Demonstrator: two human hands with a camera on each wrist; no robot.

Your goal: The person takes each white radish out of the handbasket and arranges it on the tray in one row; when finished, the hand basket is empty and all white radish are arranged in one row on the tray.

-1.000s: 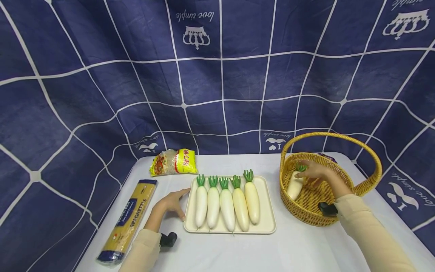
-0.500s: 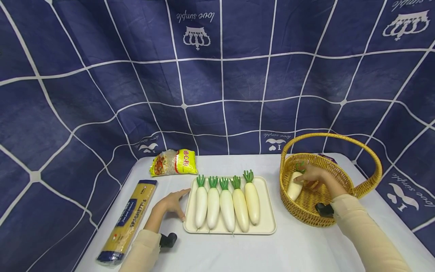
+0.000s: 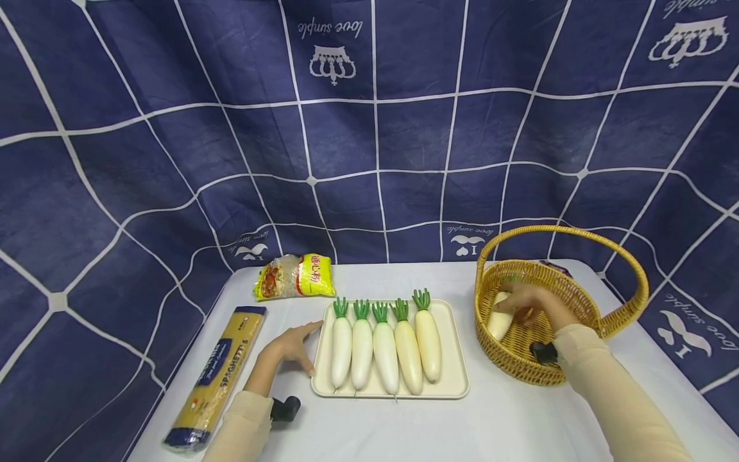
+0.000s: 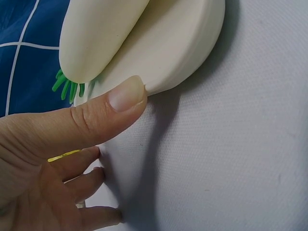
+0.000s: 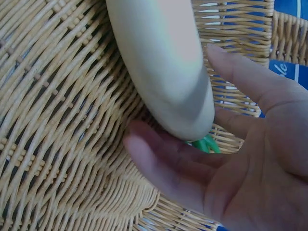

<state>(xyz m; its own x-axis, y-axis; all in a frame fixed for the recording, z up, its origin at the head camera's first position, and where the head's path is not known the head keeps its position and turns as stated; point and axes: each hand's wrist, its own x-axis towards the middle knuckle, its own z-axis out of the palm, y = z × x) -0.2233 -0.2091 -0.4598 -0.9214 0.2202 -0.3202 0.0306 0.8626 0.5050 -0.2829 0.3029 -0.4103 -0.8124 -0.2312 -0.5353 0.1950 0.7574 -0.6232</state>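
Inside the wicker basket lies a white radish with green tops, leaning along the left wall. My right hand reaches in over its leafy end. In the right wrist view, the fingers spread around that end of the radish, thumb side and finger side apart, not closed on it. My left hand rests at the left edge of a cream tray, its thumb at the tray's corner and the other fingers extended. Several radishes lie side by side on the tray, tops pointing away.
A long spaghetti pack lies left of my left arm. Behind it sits a yellow pasta bag. The basket's tall handle arches over my right hand. A dark blue checked cloth hangs behind the white table.
My right hand has moved slightly left and lower in the basket, coming around the radish's upper end. My left hand and the tray stay in place.
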